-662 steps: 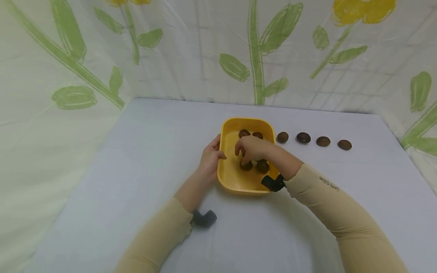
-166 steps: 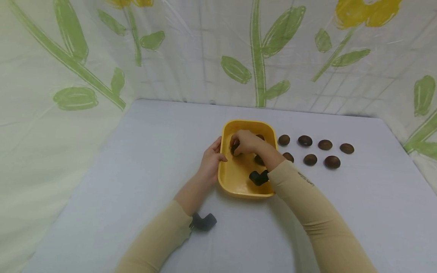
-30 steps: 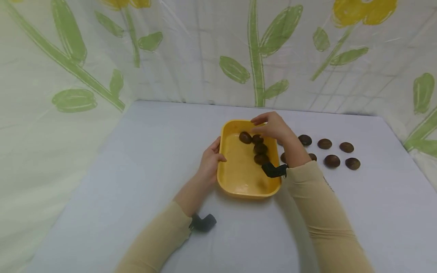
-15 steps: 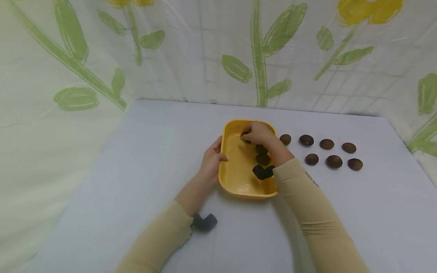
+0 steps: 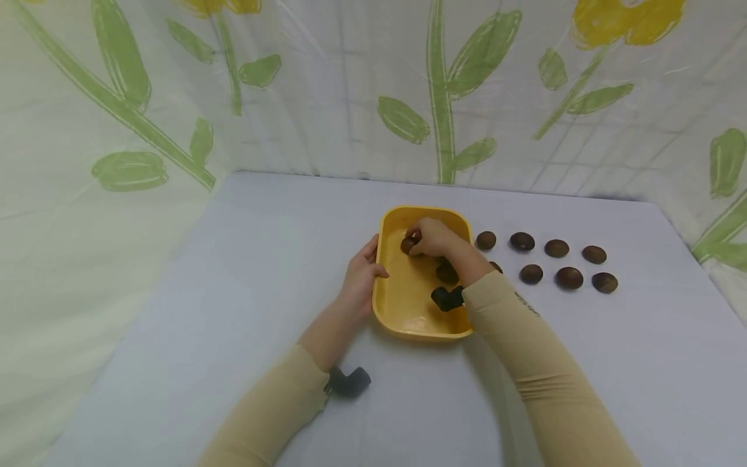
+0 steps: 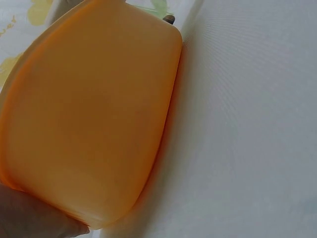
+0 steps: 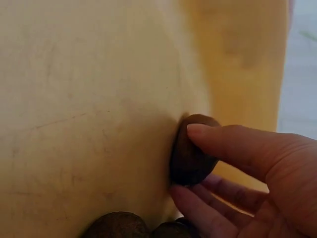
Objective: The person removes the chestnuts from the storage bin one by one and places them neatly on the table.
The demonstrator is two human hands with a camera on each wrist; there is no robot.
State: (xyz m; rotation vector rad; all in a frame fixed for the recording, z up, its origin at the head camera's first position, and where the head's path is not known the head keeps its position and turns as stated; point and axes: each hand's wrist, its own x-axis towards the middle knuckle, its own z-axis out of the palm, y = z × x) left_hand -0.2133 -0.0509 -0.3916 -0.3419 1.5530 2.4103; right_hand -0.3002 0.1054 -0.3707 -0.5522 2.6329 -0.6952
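Note:
My left hand [image 5: 358, 275] holds the left side of a yellow plastic tray [image 5: 403, 301], thumb over the rim and fingers along the outer wall. In the left wrist view the outside of the tray [image 6: 94, 109] fills much of the picture, with part of the hand [image 6: 39, 213] at lower left. Inside the tray's far half, my right hand [image 5: 434, 240] pinches a dark brown oval nut [image 5: 410, 245] between thumb and fingers. The right wrist view shows that nut [image 7: 190, 153] close to the tray wall. Other brown nuts [image 5: 447, 272] lie by the tray's right side, partly hidden beneath the hand and wrist.
Right of the tray, brown nuts lie on the pale table [image 5: 262, 272] in two rows: a far row [image 5: 557, 248] and a near row [image 5: 569, 278], whose leftmost nut is partly behind my right forearm. A curtain with painted flowers [image 5: 403, 120] hangs behind the table.
Over the last second my right hand has come down into the tray and pinched a nut. Since the oldest frame, a second row of nuts has appeared on the table. My left hand stays put.

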